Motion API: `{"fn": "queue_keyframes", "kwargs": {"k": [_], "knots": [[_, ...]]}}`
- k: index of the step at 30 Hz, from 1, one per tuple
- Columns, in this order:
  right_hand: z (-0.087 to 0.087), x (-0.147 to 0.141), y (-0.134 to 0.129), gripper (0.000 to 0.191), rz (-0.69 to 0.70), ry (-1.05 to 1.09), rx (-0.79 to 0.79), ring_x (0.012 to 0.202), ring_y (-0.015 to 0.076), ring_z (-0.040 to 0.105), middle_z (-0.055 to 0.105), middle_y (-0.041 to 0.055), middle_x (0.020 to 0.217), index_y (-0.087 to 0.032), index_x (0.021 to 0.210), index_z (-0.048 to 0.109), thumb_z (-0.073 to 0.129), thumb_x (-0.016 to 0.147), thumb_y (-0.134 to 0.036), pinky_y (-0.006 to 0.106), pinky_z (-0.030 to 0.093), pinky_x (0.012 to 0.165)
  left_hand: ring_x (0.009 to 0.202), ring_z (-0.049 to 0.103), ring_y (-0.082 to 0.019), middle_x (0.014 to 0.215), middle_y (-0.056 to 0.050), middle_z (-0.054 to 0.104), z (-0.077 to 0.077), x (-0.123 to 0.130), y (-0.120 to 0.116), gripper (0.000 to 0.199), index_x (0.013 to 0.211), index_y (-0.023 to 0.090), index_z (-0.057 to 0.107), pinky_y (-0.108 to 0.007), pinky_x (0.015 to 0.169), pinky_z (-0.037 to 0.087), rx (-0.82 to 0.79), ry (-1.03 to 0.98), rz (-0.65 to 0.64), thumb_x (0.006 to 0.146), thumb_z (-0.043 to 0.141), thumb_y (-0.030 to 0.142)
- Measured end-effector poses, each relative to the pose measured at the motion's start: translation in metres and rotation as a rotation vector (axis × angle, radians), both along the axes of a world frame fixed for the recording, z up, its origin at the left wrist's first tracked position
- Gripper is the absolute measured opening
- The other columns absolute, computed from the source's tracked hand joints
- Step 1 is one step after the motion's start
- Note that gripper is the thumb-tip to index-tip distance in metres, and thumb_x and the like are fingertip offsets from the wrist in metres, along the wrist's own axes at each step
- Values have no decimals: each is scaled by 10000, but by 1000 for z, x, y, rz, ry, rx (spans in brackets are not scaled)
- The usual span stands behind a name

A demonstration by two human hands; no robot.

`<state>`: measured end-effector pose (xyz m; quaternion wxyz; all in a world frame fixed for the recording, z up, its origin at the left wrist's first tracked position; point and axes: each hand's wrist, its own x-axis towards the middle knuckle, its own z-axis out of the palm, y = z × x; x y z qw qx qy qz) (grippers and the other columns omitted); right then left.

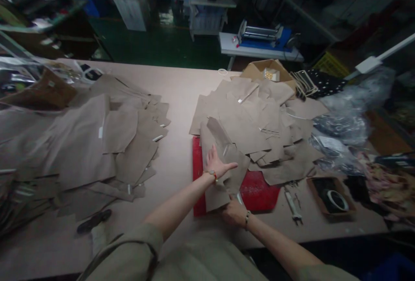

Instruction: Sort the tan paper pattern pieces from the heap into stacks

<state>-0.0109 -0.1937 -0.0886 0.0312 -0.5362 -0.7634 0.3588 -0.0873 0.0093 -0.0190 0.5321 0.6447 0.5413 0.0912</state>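
Note:
My left hand [218,166] lies spread on a taupe cut piece of leather-like sheet [215,196], fingers pointing away and thumb out to the right. At the piece's near edge, my right hand [235,212] is closed, its fingers curled at the sheet edge. A small pale strip [239,198] shows just above those fingers; I cannot tell whether it is held. Beneath the piece is a red board [261,192], showing at the left and right. Behind it, more taupe pieces [240,119] lie in a loose overlapping heap.
Another heap of taupe pieces [84,142] covers the table's left side. On the right are a cutter-like tool [292,205], a small box with a tape roll [337,199] and clear plastic bags [346,121]. An open carton [256,70] stands at the far edge.

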Motion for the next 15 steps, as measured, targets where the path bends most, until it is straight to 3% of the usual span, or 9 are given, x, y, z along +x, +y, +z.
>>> {"fn": "queue_keyframes", "kwargs": {"k": [2, 4, 6, 9, 11, 15], "knots": [[11, -2, -2, 300, 112, -117, -27, 1056, 266, 653, 720, 132, 1072, -192, 1055, 755, 537, 907, -336, 526, 418, 1059, 1567, -13, -409, 1691, -221, 49, -5, 0, -18, 1370, 1638, 222, 27, -646, 1214, 141, 51, 149, 42, 612, 877, 540], [17, -1, -2, 339, 157, -164, -22, 1053, 284, 642, 706, 153, 1062, -167, 1048, 752, 561, 915, -414, 541, 421, 1033, 1567, 6, -403, 1697, -198, 41, -16, -4, -23, 1244, 1642, 247, 38, -647, 1197, 200, 120, 252, 124, 688, 829, 354], [16, 3, -2, 352, 183, -142, 22, 1102, 288, 614, 692, 148, 1097, -172, 1075, 739, 566, 922, -438, 571, 380, 1064, 1550, 158, -389, 1670, -201, 185, -29, -8, -17, 1092, 1646, 243, 100, -584, 1196, 270, 162, 246, 200, 749, 722, 194], [6, 13, -5, 305, 131, -68, 125, 1163, 283, 577, 680, 120, 1115, -197, 1070, 729, 556, 938, -410, 616, 289, 1137, 1442, 428, -324, 1544, -190, 444, -47, -9, 2, 927, 1637, 215, 180, -469, 1184, 348, 85, 118, 335, 819, 606, 128], [0, 26, -7, 266, -51, -40, 246, 1253, 300, 529, 653, 137, 1186, -185, 1049, 725, 549, 928, -343, 630, 228, 1182, 1377, 516, -257, 1515, -171, 493, -56, -11, 15, 832, 1609, 163, 235, -375, 1163, 398, 3, -8, 448, 858, 593, 158], [-7, 66, 5, 426, -690, -34, 502, 1479, 312, 302, 375, 199, 1547, -140, 1336, 595, 477, 954, -286, 597, 250, 1211, 1252, 618, -185, 1470, -147, 552, -72, -47, 20, 669, 1508, 115, 352, -293, 1071, 497, -76, -220, 670, 891, 597, 199]]}}
